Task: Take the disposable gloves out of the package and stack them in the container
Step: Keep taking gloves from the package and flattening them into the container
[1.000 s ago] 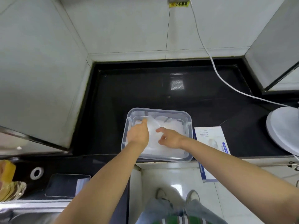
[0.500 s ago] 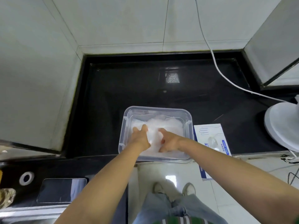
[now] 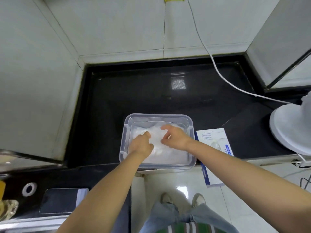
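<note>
A clear plastic container (image 3: 157,117) sits at the front edge of the black counter. Inside it lies a pile of thin translucent disposable gloves (image 3: 170,154). My left hand (image 3: 142,146) rests on the left part of the pile, fingers curled down onto the gloves. My right hand (image 3: 175,136) hovers just over the right part of the pile, fingers spread and bent, holding nothing that I can make out. The white and blue glove package (image 3: 217,148) lies flat to the right of the container, overhanging the counter edge.
A white fan base (image 3: 289,128) stands at the right on the counter, its white cable (image 3: 218,71) running up the wall. A dark phone (image 3: 62,200) and a round white hole (image 3: 29,189) lie at the lower left. Tiled walls enclose the counter.
My right hand has lifted off the pile and moved toward the far right, its fingers spreading. My left hand stays pressed on the gloves. The view has shifted slightly.
</note>
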A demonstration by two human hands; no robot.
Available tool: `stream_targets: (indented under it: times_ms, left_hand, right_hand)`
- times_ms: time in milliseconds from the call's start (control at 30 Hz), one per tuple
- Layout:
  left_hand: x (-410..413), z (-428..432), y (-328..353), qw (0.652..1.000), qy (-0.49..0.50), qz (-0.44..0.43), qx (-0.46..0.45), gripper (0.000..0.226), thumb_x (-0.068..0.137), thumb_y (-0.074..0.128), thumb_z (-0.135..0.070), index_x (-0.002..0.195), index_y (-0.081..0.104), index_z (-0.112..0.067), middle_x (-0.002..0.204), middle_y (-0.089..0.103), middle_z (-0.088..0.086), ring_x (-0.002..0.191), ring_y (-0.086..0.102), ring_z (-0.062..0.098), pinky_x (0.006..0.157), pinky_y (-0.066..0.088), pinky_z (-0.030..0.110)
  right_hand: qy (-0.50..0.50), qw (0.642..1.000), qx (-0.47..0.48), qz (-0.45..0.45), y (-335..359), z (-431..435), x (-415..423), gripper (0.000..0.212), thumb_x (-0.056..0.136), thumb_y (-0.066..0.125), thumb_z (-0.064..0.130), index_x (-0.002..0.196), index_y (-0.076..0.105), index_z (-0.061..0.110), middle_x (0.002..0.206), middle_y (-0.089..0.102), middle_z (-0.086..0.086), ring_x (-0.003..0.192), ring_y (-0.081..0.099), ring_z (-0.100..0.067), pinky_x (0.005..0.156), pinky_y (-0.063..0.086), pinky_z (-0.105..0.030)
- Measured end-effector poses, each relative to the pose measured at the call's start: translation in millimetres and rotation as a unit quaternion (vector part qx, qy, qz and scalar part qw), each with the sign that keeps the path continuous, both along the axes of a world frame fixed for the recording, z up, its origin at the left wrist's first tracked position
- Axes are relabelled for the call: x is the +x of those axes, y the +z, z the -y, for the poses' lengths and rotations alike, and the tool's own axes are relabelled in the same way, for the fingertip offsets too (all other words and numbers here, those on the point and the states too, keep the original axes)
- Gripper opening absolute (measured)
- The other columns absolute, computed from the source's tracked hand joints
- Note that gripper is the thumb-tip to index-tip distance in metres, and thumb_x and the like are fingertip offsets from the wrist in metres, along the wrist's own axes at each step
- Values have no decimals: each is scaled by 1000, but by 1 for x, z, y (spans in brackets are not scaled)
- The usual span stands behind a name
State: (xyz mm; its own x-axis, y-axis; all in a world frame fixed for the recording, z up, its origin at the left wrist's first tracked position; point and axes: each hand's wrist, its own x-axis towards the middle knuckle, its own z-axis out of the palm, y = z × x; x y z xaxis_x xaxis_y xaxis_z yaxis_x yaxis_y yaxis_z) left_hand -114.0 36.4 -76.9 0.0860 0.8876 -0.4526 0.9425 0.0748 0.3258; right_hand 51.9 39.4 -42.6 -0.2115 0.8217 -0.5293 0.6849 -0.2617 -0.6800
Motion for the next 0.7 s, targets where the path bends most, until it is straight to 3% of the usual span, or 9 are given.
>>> stream_targets:
  times_ms: [100,167,300,400,567,700]
  left_hand:
    - [19,3,24,998,-4,17,56,15,97,50,-24,104,60,-18,102,67,6,89,59,20,70,43,26]
    - [36,5,36,997,-10,47,66,9,95,50,-25,94,58,-22,88,65,3,81,59,19,64,40,26]
    - [77,15,58,986,18,130,98,13,97,50,-32,98,59,-22,71,53,-4,68,54,15,53,36,19]
    - [110,26,71,978,6,177,109,12,96,54,-33,96,60,-22,66,52,-7,67,53,13,56,38,20]
    - [168,47,75,970,-9,235,62,5,93,57,-31,92,55,-26,81,63,-2,80,62,21,72,50,32]
    - [195,64,63,980,-37,194,-16,28,98,50,-29,123,49,-16,109,66,11,101,63,29,79,47,32]
  right_hand:
    - [-47,991,84,-89,19,-4,14,23,94,58,4,113,66,14,91,67,-8,68,60,-12,65,52,-20]
    - [-81,980,145,-112,31,-5,29,22,94,52,1,97,71,13,77,66,-6,58,56,-4,56,48,-16]
    - [-153,967,185,-80,28,4,73,25,94,51,5,84,71,16,68,64,2,58,58,-5,58,48,-19]
    - [-155,974,162,-6,15,19,109,21,93,54,10,82,72,16,69,66,2,66,61,-12,64,49,-24]
    - [-103,983,107,112,-8,50,150,16,95,54,14,84,66,15,77,65,-1,75,61,-22,61,44,-26]
    - [-10,982,69,174,-18,68,155,14,89,57,18,103,55,18,96,63,-2,86,61,-23,74,49,-32]
